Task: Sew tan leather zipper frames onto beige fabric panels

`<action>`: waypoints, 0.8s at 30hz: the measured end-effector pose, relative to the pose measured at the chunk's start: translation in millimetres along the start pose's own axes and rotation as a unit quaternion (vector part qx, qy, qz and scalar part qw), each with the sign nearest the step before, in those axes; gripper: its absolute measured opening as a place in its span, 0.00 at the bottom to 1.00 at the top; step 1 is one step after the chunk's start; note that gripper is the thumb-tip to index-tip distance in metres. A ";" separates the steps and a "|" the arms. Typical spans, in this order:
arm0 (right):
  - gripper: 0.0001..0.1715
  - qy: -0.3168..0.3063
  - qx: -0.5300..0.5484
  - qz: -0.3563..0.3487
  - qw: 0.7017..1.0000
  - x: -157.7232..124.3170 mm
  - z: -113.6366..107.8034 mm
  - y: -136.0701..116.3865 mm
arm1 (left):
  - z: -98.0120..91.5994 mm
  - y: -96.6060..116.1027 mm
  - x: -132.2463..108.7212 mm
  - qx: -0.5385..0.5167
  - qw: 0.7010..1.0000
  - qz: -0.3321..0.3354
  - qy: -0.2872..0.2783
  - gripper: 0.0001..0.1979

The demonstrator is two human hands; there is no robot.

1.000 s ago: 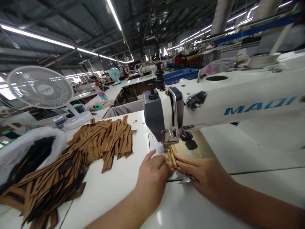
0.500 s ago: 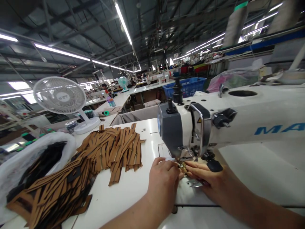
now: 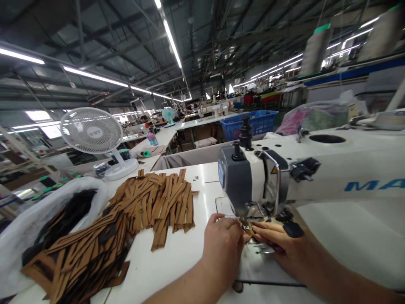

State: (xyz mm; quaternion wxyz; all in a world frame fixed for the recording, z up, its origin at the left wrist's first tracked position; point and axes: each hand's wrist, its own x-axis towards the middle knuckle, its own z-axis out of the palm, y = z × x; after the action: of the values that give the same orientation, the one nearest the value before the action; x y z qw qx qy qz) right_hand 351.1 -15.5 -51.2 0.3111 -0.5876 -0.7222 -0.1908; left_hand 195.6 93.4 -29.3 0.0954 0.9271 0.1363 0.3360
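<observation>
A white sewing machine [image 3: 316,169] stands on the white table [image 3: 177,257], its grey head [image 3: 236,181] over the needle. Under the presser foot lies a brown zipper piece [image 3: 249,228], mostly hidden by my hands. My left hand [image 3: 223,247] rests on the table at its left side, fingers curled, fingertips pressed on the piece and a small white tag. My right hand [image 3: 286,249] lies flat at its right side, fingers stretched toward the needle and touching the piece.
A heap of brown zipper pieces [image 3: 126,219] covers the table's left half. A white plastic bag [image 3: 38,215] with black pieces lies far left. A white desk fan [image 3: 93,135] stands behind. A blue crate [image 3: 256,120] and other sewing tables fill the background.
The view has tilted up and shifted, so the machine sits lower and more to the right. My hands have moved closer under the presser foot, and the zipper piece has gone further beneath it.
</observation>
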 end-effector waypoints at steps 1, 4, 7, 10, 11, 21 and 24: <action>0.25 -0.006 -0.002 -0.005 1.000 -0.3 1.0 1.7 | 0.2 -0.4 0.3 0.004 1.000 0.002 0.000 0.09; 0.26 -0.011 -0.001 0.003 1.000 -0.1 3.3 5.6 | 0.7 -1.3 1.2 0.013 1.000 0.007 0.003 0.08; 0.26 -0.020 0.004 0.007 1.000 2.4 1.9 6.0 | 1.0 -1.6 1.5 0.023 1.000 0.010 0.001 0.07; 0.29 -0.037 -0.010 0.003 0.999 5.6 -1.9 4.8 | 1.4 -1.5 1.7 0.026 1.000 0.013 -0.003 0.07; 0.29 -0.038 -0.009 0.001 0.999 6.3 -2.9 4.5 | 1.5 -1.4 1.8 0.023 1.000 0.014 -0.003 0.07; 0.26 -0.044 0.020 0.020 0.999 6.5 -2.1 1.2 | 1.1 -3.8 3.3 0.032 0.999 0.013 -0.019 0.07; 0.25 -0.043 0.011 0.023 0.999 9.6 -4.8 0.3 | 2.1 -5.5 3.8 0.027 0.999 0.020 -0.015 0.07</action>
State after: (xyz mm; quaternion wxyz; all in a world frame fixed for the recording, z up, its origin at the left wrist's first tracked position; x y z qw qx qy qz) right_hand 351.4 -11.5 -41.2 0.2908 -0.6081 -0.7233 -0.1502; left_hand 198.8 99.6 -30.1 0.0654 0.9367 0.1258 0.3203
